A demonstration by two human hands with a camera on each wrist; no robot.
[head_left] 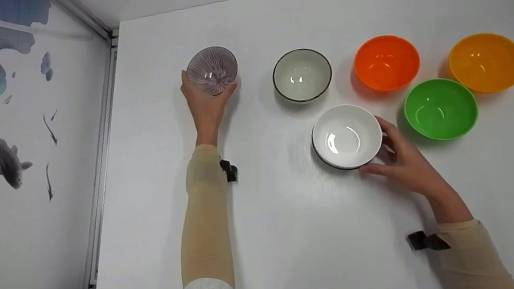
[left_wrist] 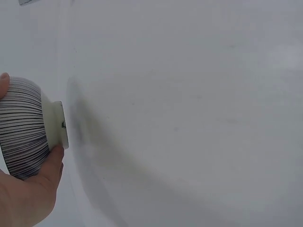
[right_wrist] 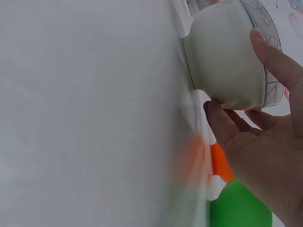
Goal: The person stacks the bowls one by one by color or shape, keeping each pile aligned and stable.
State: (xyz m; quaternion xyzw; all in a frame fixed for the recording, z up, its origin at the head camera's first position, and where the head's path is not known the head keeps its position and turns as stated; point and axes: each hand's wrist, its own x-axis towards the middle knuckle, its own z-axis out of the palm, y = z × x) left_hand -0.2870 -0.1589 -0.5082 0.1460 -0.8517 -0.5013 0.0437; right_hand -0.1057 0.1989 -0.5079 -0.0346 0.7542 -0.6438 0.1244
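At the left of the head view, my left hand [head_left: 207, 103] grips a purple-grey bowl [head_left: 213, 67] with fine lines inside. The left wrist view shows this striped bowl's dark-lined outer wall [left_wrist: 21, 125] and pale foot, with the thumb and fingers on opposite sides. My right hand [head_left: 406, 168] holds a white bowl [head_left: 347, 136] by its right side. In the right wrist view the white bowl's wall [right_wrist: 225, 54] carries a flower-patterned band near the rim. The thumb lies on that band, while the fingertips touch the wall lower down.
A pale green bowl [head_left: 302, 75] with a dark rim stands between the hands, farther back. Right of it are an orange bowl [head_left: 387, 63], a yellow bowl [head_left: 487, 62] and a green bowl [head_left: 441, 109]. A fish-printed panel [head_left: 16, 201] borders the white table [head_left: 297, 240] at left.
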